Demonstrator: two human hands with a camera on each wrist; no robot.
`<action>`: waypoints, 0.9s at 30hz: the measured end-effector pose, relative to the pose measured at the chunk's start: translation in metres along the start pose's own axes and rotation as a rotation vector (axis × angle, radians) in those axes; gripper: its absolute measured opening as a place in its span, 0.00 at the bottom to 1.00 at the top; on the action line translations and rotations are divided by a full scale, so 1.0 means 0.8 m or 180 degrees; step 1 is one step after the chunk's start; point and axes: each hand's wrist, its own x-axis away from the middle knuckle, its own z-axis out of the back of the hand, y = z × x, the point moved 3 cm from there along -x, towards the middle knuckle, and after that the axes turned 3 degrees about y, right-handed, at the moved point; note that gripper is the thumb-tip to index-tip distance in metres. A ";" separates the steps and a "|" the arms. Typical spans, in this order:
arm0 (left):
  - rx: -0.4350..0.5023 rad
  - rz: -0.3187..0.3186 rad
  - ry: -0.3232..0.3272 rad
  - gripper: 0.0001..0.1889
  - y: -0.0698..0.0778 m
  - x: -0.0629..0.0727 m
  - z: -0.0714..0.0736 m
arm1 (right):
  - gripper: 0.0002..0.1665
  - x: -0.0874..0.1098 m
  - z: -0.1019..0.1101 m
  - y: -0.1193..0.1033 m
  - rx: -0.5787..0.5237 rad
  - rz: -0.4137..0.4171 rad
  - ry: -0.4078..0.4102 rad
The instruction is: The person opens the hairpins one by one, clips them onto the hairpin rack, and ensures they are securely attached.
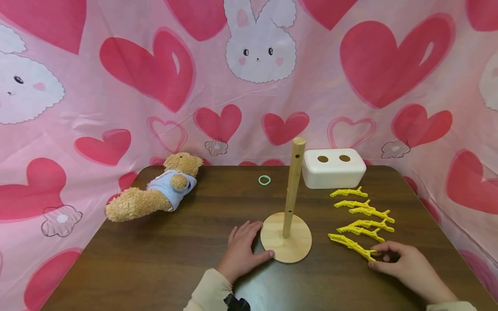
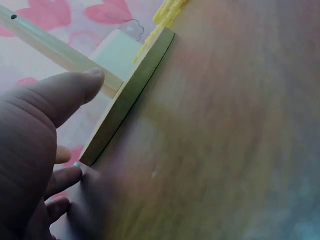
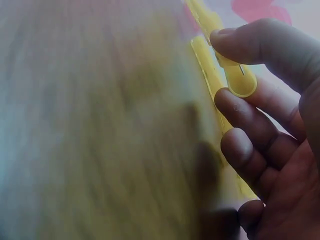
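A round wooden base (image 1: 278,248) carries an upright wooden post (image 1: 293,190) with small holes in it. My left hand (image 1: 243,252) lies beside the base on its left, fingers extended, with thumb and fingertips at the rim. In the left wrist view the thumb (image 2: 75,92) reaches over the base's edge. On the right, my right hand (image 1: 406,265) pinches the near end of a yellow hair clip (image 1: 348,242) between thumb and fingers. The right wrist view shows that clip's rounded end (image 3: 242,82) by the thumb. Several more yellow hair clips (image 1: 352,204) lie behind it in a column.
A white box (image 1: 330,175) with two round holes on top stands at the back right. A small green ring (image 1: 264,180) lies behind the post. At the left, a teddy bear (image 1: 167,188) in a blue top lies by the table (image 1: 155,259) edge. A patterned pink cloth hangs behind.
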 end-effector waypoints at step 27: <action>-0.0339 -0.0061 -0.0139 0.42 -0.001 -0.003 -0.005 | 0.17 -0.027 -0.049 -0.063 -0.0496 0.0096 -0.0351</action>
